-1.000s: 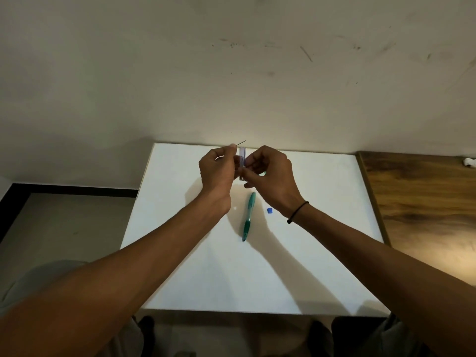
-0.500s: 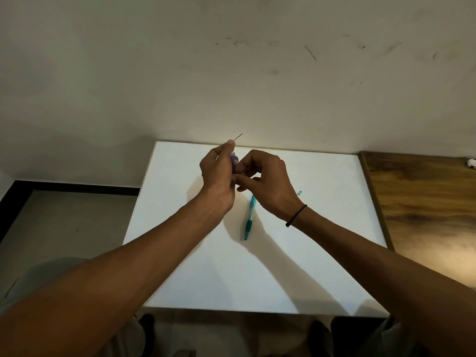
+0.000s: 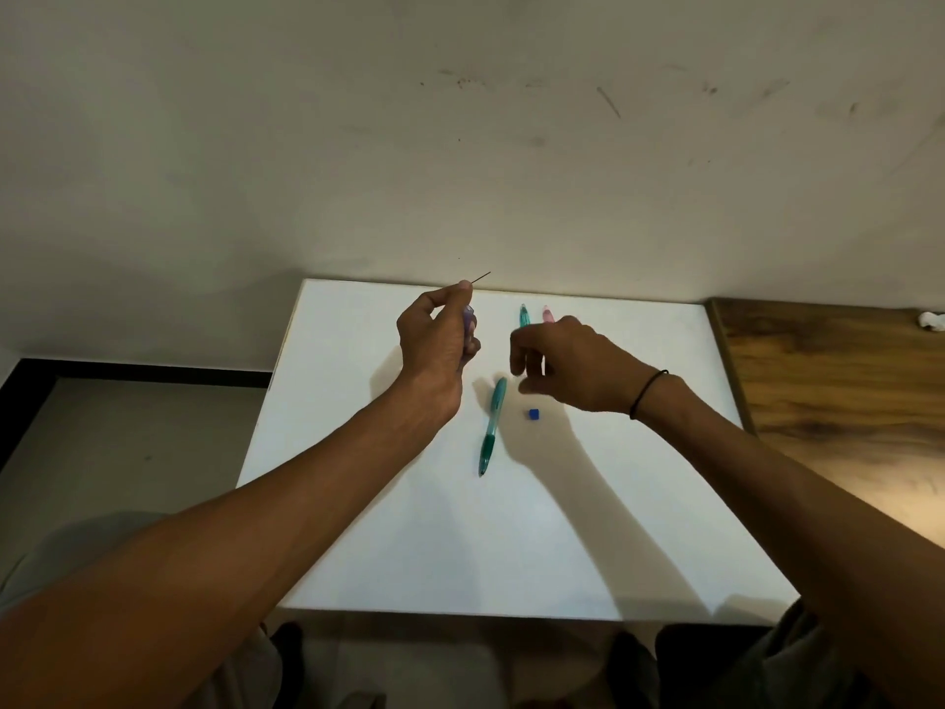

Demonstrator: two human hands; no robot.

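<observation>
While a person is sitting at a white table (image 3: 460, 555) that is standing against a scuffed pale wall (image 3: 460, 171), both bare arms are reaching forward over it. A wooden surface (image 3: 844, 381) is adjoining the table on the right. The left hand (image 3: 434, 345) is hovering above the far middle of the table, curling its fingers around a purple pen (image 3: 469, 319) and pinching a thin dark rod (image 3: 481, 277) that is poking up past the fingertips. The right hand (image 3: 572, 371), wearing a black wristband (image 3: 645, 394), is hanging just beside it with fingers loosely curled, seemingly grasping nothing. A green pen (image 3: 492, 427) is lying on the table between and below the hands. A teal pen (image 3: 523, 315) and a pink pen (image 3: 547, 315) are peeking out behind the right hand. A tiny blue piece (image 3: 534, 414) is sitting near the green pen.
</observation>
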